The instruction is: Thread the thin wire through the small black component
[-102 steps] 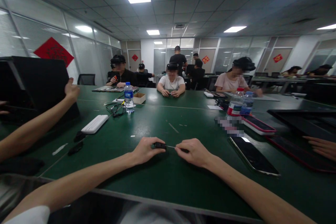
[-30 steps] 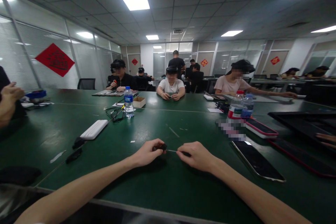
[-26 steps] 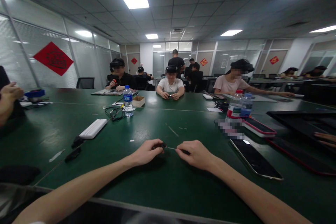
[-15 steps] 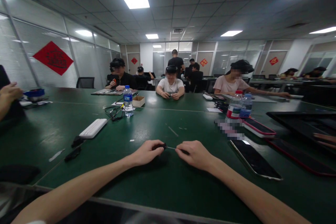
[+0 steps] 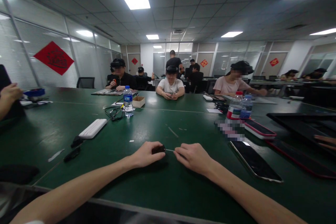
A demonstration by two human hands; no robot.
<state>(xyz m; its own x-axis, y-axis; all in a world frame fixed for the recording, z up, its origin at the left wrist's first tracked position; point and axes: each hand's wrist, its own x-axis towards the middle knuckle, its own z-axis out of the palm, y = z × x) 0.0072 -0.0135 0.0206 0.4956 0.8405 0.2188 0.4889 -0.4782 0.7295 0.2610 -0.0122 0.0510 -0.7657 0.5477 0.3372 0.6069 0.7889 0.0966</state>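
Observation:
My left hand is closed around a small black object just above the green table. Most of that object is hidden by the fingers, and I cannot make out its kind. From its right end a thin, pale strip runs across the gap between my hands. The fingertips of my right hand pinch the other end of this strip. Both wrists lie low, close to the tabletop.
To the right lie a phone and a pink-edged device, with water bottles behind. On the left are a white power strip-like block, black cables, a bottle and a small box. Several people sit around.
Both hands have shifted down slightly, and the visible strip sits a little further left. Across the table on the right, a person has drawn an outstretched arm back.

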